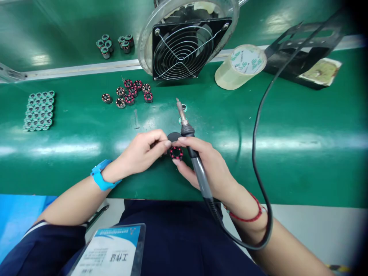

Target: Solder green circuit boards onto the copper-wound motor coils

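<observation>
fan [184, 48], tape roll [240, 66], coil cluster [130, 93] on green bench [287, 115]

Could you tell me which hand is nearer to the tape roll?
Right. The right hand is below and left of the tape roll; the left hand lies farther left.

The person wears a navy uniform [178, 237], blue left wristband [101, 175], red right-wrist cord [247, 215] and a badge [112, 251].

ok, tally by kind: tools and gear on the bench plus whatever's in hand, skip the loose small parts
Soldering iron: 1, gripped in the right hand
Red-wound coil part: 1, pinched by the left hand, right fingertips touching it too
Fan: 1
Tape roll: 1
Black stand: 1
Total: 5
</observation>
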A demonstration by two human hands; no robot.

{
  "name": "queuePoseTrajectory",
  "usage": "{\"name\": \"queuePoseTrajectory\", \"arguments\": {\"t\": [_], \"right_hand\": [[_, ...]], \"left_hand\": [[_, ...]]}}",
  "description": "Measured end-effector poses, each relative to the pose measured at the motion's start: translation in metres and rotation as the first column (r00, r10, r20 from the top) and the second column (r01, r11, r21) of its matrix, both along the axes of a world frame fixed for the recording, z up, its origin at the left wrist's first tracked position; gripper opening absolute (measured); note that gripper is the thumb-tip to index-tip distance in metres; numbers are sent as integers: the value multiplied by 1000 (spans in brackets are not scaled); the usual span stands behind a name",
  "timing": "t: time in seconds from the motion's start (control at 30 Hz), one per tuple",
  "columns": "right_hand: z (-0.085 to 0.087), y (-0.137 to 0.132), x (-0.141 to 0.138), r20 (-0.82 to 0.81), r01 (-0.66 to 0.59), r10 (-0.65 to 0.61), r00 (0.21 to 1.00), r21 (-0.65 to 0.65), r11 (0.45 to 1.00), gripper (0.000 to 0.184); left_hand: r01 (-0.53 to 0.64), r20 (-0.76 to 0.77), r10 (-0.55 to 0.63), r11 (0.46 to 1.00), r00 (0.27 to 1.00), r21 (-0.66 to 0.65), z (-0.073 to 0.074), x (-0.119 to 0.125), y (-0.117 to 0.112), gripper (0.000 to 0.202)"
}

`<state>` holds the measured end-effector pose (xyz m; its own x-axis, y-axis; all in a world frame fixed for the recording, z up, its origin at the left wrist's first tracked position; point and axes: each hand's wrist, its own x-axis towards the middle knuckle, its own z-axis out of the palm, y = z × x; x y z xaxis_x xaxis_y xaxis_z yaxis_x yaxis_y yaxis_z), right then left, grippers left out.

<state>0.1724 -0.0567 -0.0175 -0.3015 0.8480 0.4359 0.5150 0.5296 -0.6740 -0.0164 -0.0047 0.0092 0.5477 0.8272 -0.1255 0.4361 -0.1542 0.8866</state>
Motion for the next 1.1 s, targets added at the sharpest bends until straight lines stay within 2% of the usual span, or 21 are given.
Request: {"name": "queuePoseTrajectory", "arguments": {"t": [0.03, 0.1, 0.17, 0.3, 0.37, 0.47, 0.53, 0.7, 0.87, 0.97, 1.1], "right_hand": [[0, 0, 1, -4, 9, -9, 1000, -2, 1000, 50], [0, -1, 2, -15, 31, -31, 999, -16, 999, 51], [-1, -1, 4, -26, 39, -39, 999, -26, 999, 52], [-2, -2, 3, 15, 29, -29, 999, -14, 999, 48], [-1, -1, 1, 60, 24, -24, 998, 2, 1000, 43], [-1, -2, -2, 107, 50, -50, 993, 6, 999, 39], [-1, -2, -3, 84, 93, -93, 992, 7, 996, 42], [-1, -3, -5, 25, 116, -116, 993, 14, 993, 51], [-1, -2, -6, 90, 65, -63, 994, -20, 998, 43], [-2, -1, -2, 107, 38, -35, 994, -31, 999, 40], [-6, 6, 8, 104, 74, -72, 992, -13, 997, 45]], "left_hand": [[-76, 70, 83, 992, 994, -96, -1, 0, 1, 25], [-207, 175, 257, 943, 950, -259, -2, 0, 4, 26], [-239, 191, 315, 910, 930, -338, -1, 1, 4, 29], [-52, 127, 100, 941, 987, -335, 0, 4, -2, 31], [-25, 104, 60, 951, 993, -309, 0, 6, -7, 26], [-53, 67, 75, 957, 995, -284, 0, 7, -10, 21], [-83, 56, 104, 951, 993, -298, 2, 6, -9, 20], [-193, 121, 236, 938, 964, -289, 7, 3, -2, 19], [-81, 105, 117, 950, 988, -301, 4, 5, -3, 19], [-186, 112, 230, 932, 967, -311, 2, 4, 2, 18], [-364, 186, 446, 861, 875, -354, -4, -3, 13, 16]]}}
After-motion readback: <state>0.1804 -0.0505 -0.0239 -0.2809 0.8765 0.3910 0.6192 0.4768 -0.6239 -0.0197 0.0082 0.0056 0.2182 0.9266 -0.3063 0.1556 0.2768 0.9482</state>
